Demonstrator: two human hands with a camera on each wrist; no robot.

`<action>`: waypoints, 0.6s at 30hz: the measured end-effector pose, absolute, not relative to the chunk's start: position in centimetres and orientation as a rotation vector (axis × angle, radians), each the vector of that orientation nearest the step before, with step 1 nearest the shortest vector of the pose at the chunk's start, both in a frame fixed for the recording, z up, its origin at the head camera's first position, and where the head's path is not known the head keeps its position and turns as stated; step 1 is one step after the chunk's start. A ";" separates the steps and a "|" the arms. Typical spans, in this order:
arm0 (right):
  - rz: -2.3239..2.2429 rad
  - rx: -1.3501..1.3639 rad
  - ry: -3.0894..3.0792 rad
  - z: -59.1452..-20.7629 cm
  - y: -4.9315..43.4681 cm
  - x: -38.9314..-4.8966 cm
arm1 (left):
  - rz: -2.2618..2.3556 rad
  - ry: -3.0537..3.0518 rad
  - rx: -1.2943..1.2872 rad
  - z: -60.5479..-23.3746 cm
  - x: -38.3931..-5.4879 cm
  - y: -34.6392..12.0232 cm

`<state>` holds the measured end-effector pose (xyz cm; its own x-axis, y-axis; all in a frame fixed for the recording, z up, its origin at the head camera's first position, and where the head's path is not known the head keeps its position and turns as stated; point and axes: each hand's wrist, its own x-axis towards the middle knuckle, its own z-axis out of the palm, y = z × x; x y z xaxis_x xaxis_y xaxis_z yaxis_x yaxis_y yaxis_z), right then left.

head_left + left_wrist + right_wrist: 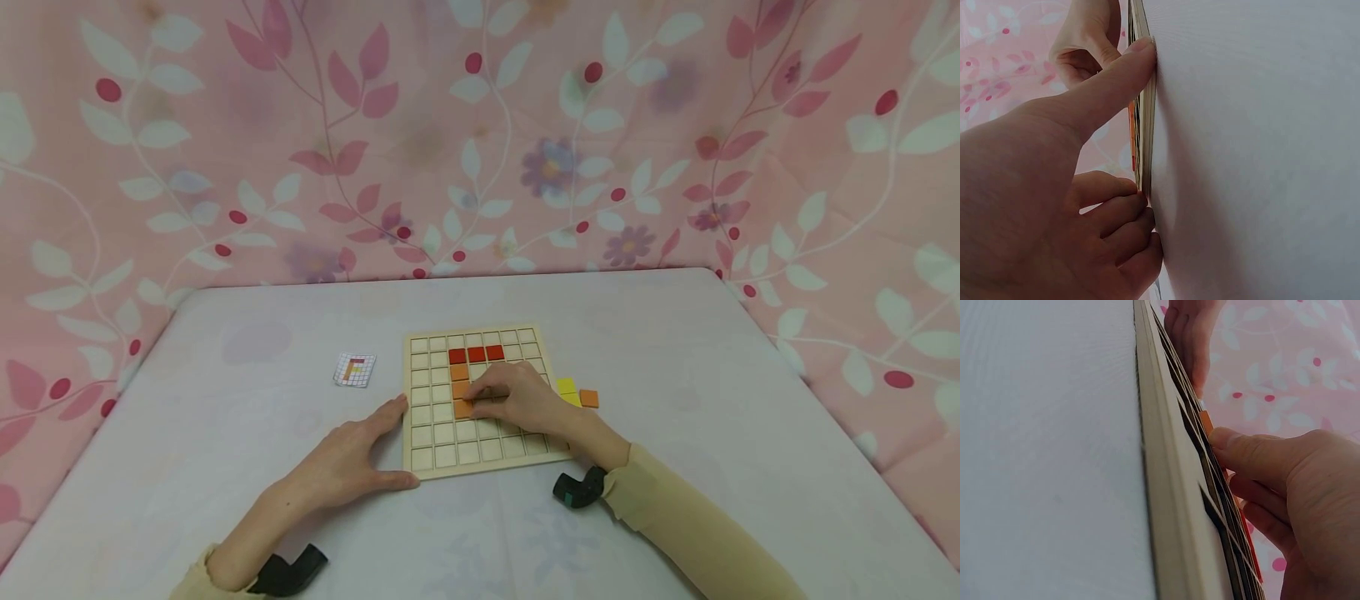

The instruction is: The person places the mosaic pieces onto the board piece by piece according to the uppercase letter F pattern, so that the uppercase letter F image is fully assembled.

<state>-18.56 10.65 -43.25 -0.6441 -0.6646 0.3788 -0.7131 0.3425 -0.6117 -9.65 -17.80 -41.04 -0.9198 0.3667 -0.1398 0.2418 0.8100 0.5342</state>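
Note:
A wooden grid board (pixel 444 457) lies on the table, with red tiles (pixel 476 354) in a row near its far side. Below the leftmost red tile runs a column of orange tiles (pixel 459 372). My right hand (pixel 525 402) is over the board, thumb and fingers at the lowest orange tile (pixel 462 410), pinching it at its cell; the thumb touches an orange tile (pixel 1207 420) in the right wrist view. My left hand (pixel 337 462) spans the board's near left corner, thumb against the near edge and fingers at the left edge.
A small pattern card (pixel 354 370) with a coloured grid lies left of the board. Yellow tiles (pixel 567 388) and a loose orange tile (pixel 589 398) lie to its right, partly behind my right hand. A floral cloth (pixel 480 150) hangs behind the white-covered table (pixel 262 367).

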 end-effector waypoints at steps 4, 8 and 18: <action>1.198 1.294 -2.528 -43.1 10.6 -18.5 | 0.779 2.757 0.483 -41.1 -9.6 -17.8; 1.185 1.282 -2.554 -43.0 10.6 -18.4 | 0.781 2.757 0.485 -41.0 -9.6 -17.8; 1.148 1.276 -2.571 -43.1 10.6 -18.4 | 0.791 2.748 0.486 -40.9 -9.6 -17.8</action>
<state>-18.43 10.62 -43.14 -0.6583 -0.6673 0.3484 -0.7047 0.3837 -0.5968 -9.57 -17.78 -40.93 -0.9157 0.3781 -0.1359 0.2478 0.7979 0.5495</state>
